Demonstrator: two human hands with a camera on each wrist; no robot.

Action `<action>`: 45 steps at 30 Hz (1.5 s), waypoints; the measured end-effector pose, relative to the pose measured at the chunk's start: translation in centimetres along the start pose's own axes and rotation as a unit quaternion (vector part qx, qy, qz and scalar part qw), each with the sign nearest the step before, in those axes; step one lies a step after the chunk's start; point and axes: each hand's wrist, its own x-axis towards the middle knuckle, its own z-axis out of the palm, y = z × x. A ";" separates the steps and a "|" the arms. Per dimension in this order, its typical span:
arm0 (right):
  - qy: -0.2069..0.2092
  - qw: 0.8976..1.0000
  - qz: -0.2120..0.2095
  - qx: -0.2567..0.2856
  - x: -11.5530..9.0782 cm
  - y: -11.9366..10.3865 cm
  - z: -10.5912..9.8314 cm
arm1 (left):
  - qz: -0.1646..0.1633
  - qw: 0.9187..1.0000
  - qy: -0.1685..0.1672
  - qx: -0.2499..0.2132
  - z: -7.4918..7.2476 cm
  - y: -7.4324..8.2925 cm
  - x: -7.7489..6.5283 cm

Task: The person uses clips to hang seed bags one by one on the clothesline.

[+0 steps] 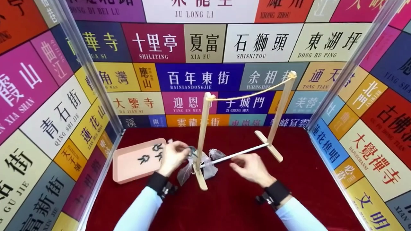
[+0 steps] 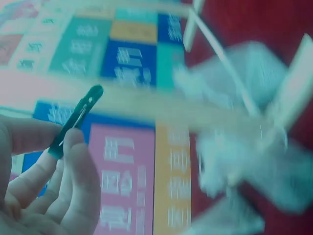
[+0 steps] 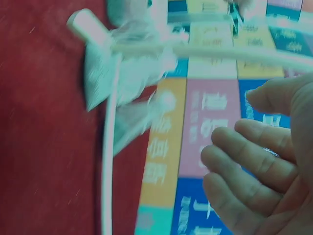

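My left hand [image 1: 173, 157] pinches a dark green clothespin [image 2: 76, 122] with a metal spring between thumb and fingers, just left of the near post [image 1: 203, 128] of a wooden stand. White sheer drawstring bags [image 1: 210, 171] lie round the foot of that post. My right hand [image 1: 252, 168] hovers beside the stand's white bottom rod [image 1: 240, 152]. Its fingers are loosely bent and hold nothing, as the right wrist view shows. Between the tops of the two posts sags a pale yellow cord [image 1: 250, 96].
A pink tray [image 1: 123, 165] stands left of my left hand with several dark green clothespins [image 1: 141, 159] in it. The far post [image 1: 282, 110] rises at the back right. Walls covered with printed signs [image 1: 199, 77] enclose the dark red table surface [image 1: 308, 179].
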 end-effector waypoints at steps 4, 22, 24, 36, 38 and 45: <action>-0.025 0.998 -0.029 0.045 1.5 -1.9 1.4 | -0.023 0.995 -0.065 -0.071 2.0 0.8 -1.0; 0.077 0.980 -0.184 -0.023 2.7 0.2 2.4 | 0.029 0.984 0.017 0.177 3.5 -4.2 -2.8; 0.087 0.978 -0.188 -0.040 2.6 1.0 1.9 | 0.033 0.969 0.017 0.244 3.9 -6.1 -2.9; 0.100 0.970 -0.211 -0.072 4.1 1.0 -2.0 | 0.103 0.934 0.016 0.342 3.1 -7.2 -2.2; 0.107 0.967 -0.217 -0.084 4.7 0.8 -3.5 | 0.116 0.934 0.005 0.338 2.2 -5.1 -2.3; 0.160 0.956 -0.229 -0.093 8.0 -0.8 -9.0 | 0.222 0.923 -0.042 0.313 1.1 4.8 -1.2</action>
